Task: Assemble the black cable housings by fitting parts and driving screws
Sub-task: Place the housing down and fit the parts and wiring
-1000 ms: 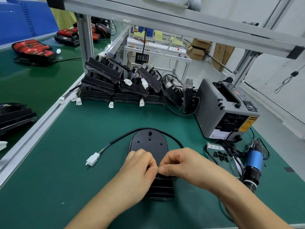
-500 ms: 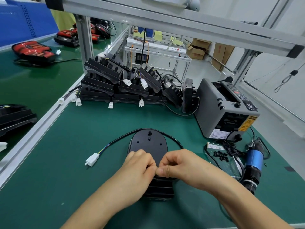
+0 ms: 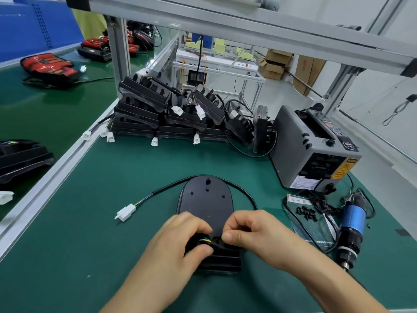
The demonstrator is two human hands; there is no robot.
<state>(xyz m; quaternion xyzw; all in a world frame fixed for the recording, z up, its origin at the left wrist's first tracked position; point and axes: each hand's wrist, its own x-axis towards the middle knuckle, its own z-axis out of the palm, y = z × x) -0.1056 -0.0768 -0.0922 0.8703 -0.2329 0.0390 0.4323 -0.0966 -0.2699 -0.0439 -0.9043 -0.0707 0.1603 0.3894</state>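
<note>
A black oval housing [image 3: 206,199] lies flat on the green mat in front of me. Its black cable [image 3: 171,185] loops round the far end and ends in a white connector [image 3: 126,212] to the left. My left hand [image 3: 180,240] and my right hand [image 3: 250,233] meet over the housing's near end. Both pinch the cable end with its coloured wires [image 3: 206,240] where it enters the housing. The fingertips hide the joint itself. A small heap of black screws [image 3: 306,213] lies to the right.
A pile of black housings [image 3: 158,111] with white plugs fills the back of the mat. A grey tape dispenser [image 3: 313,147] stands at back right. A blue electric screwdriver [image 3: 350,224] lies at right on a clear bag [image 3: 313,231]. An aluminium rail [image 3: 52,177] borders the left.
My hands have parted slightly, so the coloured wires and the cable end now show between the fingertips. The housing and connector lie where they were.
</note>
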